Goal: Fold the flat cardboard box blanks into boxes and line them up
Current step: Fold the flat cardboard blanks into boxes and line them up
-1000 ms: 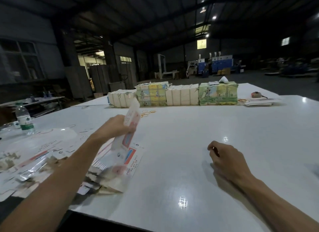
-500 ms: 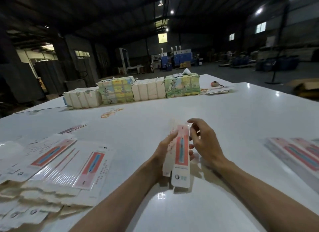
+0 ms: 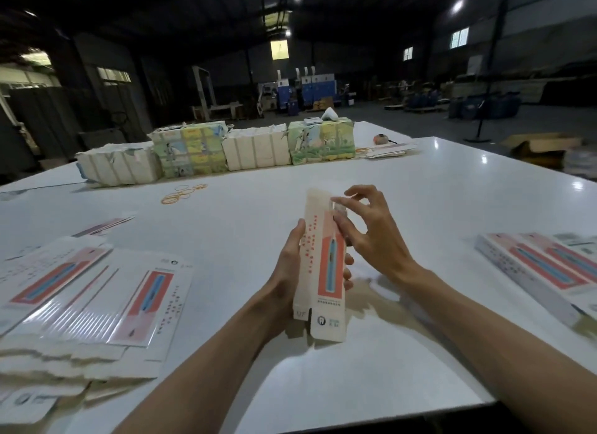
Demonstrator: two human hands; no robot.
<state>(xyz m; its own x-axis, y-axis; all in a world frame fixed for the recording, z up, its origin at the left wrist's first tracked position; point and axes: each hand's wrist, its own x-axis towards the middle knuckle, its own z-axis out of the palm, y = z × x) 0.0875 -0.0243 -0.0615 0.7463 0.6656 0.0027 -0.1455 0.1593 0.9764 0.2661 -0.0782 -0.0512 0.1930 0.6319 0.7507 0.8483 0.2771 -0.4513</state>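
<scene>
Box blank [image 3: 325, 273] gripped by left hand [image 3: 287, 273], right hand [image 3: 374, 236] pinching its top; print unreadable

Colour findings: the box blank [image 3: 323, 272] I held was off-white. Its front face bore a salmon-red panel with a blue strip down the middle, and the adjoining face carried a column of red characters. A small dark round mark was printed near the bottom edge. The stack of flat blanks [image 3: 97, 291] on my left carried the same off-white, salmon-red and blue print, as did the folded boxes [image 3: 542, 265] on my right. The table [image 3: 258, 227] was glossy white. The rubber bands [image 3: 181, 194] were yellow-orange. The white bundles [image 3: 256, 151] were plain; the illustrated bundles [image 3: 319, 139] were pale green and yellow.
</scene>
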